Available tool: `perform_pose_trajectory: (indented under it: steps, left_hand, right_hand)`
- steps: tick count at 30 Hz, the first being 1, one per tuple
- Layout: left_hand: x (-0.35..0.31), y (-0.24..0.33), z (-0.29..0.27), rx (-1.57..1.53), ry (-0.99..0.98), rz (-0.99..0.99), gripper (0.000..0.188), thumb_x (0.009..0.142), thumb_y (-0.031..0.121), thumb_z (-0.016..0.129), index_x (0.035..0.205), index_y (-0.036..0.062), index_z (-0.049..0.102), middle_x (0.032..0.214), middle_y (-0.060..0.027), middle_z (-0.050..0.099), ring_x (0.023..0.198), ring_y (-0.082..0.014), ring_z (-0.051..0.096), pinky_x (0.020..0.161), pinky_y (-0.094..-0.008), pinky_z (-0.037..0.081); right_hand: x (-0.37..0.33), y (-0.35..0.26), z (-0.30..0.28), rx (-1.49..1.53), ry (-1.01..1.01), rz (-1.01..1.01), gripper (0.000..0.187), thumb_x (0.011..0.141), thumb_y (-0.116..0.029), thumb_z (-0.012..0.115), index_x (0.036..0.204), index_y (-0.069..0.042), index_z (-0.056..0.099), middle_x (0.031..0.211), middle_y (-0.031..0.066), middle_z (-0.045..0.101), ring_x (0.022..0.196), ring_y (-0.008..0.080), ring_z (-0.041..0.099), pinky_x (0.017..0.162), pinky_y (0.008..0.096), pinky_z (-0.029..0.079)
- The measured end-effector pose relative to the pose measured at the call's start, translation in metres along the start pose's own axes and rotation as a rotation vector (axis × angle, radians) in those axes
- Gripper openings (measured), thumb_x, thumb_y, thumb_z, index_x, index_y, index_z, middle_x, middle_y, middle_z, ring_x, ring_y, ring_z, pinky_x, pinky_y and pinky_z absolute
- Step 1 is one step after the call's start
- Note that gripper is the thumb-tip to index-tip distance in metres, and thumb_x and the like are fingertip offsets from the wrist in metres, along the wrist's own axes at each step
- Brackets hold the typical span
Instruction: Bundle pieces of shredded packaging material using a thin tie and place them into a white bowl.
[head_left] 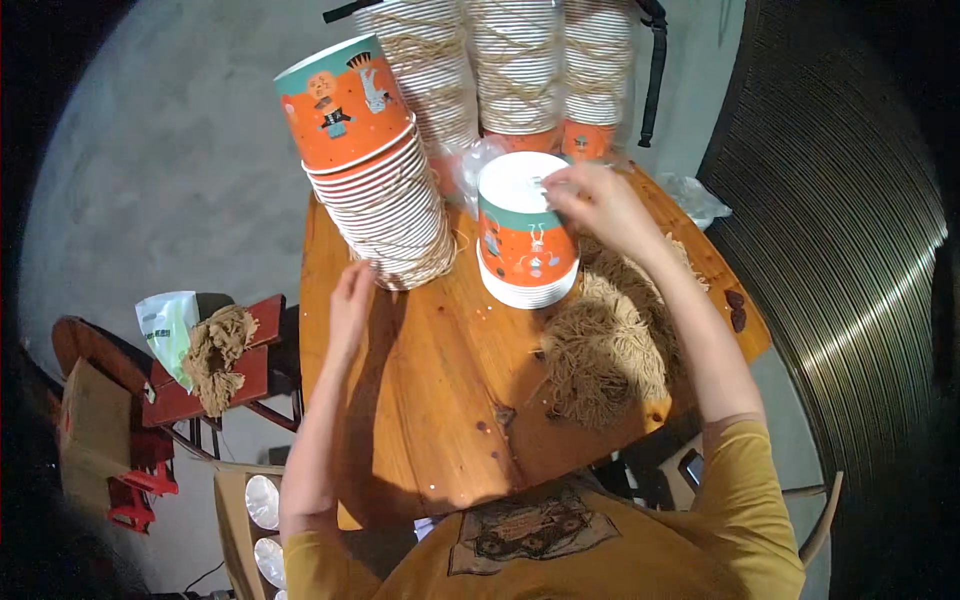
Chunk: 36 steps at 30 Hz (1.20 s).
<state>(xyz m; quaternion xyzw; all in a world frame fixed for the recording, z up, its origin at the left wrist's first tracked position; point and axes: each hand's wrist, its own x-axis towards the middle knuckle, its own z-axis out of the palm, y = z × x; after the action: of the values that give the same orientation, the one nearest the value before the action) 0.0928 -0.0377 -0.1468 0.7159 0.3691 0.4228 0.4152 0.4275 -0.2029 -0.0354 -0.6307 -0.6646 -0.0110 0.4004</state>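
Loosely curled, our left hand is beside the twine-wound paper-bucket stack, left of the short paper-bucket stack. Our right hand, fingers bunched, is at the latter's white top; whether either grips anything, we cannot tell.

Table bears first cup stack, left; second cup stack, centre; yarn bundle, right front; bagged stacks stand behind

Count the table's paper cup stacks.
5: front left stack, short stack by the right hand, back left stack, back middle stack, back right stack. More may be hidden.
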Motion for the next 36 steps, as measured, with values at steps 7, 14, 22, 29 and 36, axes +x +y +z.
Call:
perform_pose_trajectory:
  steps: [7, 14, 22, 29, 36]
  left_hand:
    - [-0.044, 0.021, 0.099, -0.055, -0.144, 0.112, 0.03, 0.093, 0.017, 0.053, 0.117, 0.0007, 0.053, 0.105, -0.0063, 0.06, 0.091, -0.0125, 0.055, 0.082, -0.0264, 0.045]
    - [-0.056, 0.027, 0.149, -0.311, -0.361, -0.117, 0.047, 0.094, 0.02, 0.054, 0.131, -0.0021, 0.036, 0.12, -0.011, 0.054, 0.111, -0.0164, 0.05, 0.095, -0.0292, 0.039]
    - [-0.015, 0.004, 0.178, -0.201, -0.235, 0.114, 0.067, 0.093, 0.028, 0.053, 0.141, -0.005, 0.021, 0.143, -0.0214, 0.032, 0.134, -0.0277, 0.03, 0.109, -0.0353, 0.025]
    - [-0.019, 0.053, 0.159, -0.243, -0.104, 0.025, 0.061, 0.096, 0.033, 0.047, 0.138, -0.007, 0.028, 0.138, -0.0209, 0.04, 0.129, -0.0262, 0.038, 0.108, -0.0334, 0.027]
    - [-0.072, 0.195, 0.122, -0.661, -0.152, 0.379, 0.046, 0.093, 0.022, 0.056, 0.13, 0.0008, 0.04, 0.124, -0.0074, 0.052, 0.113, -0.0165, 0.05, 0.098, -0.0335, 0.038]
  right_hand:
    - [-0.018, -0.002, 0.006, -0.158, 0.022, -0.212, 0.014, 0.085, -0.015, 0.06, 0.092, -0.003, 0.06, 0.095, 0.0102, 0.059, 0.102, 0.0285, 0.053, 0.09, 0.0393, 0.041]
    - [-0.004, 0.005, -0.006, -0.142, 0.136, -0.284, 0.011, 0.084, -0.013, 0.056, 0.086, -0.003, 0.057, 0.089, 0.0095, 0.056, 0.089, 0.0284, 0.054, 0.08, 0.038, 0.044]
    - [0.026, -0.005, -0.009, -0.154, 0.084, -0.323, 0.013, 0.082, -0.015, 0.055, 0.084, -0.003, 0.057, 0.088, 0.0138, 0.058, 0.091, 0.0317, 0.055, 0.082, 0.0422, 0.043]
    - [0.028, -0.012, -0.056, -0.127, 0.425, -0.336, 0.015, 0.087, -0.013, 0.059, 0.093, 0.0, 0.06, 0.086, 0.0058, 0.06, 0.081, 0.0139, 0.06, 0.074, 0.0263, 0.047]
    - [-0.036, -0.079, -0.058, 0.429, 0.408, -0.162, 0.017, 0.092, -0.016, 0.057, 0.099, -0.001, 0.059, 0.088, -0.0014, 0.059, 0.082, 0.0057, 0.054, 0.075, 0.0216, 0.045]
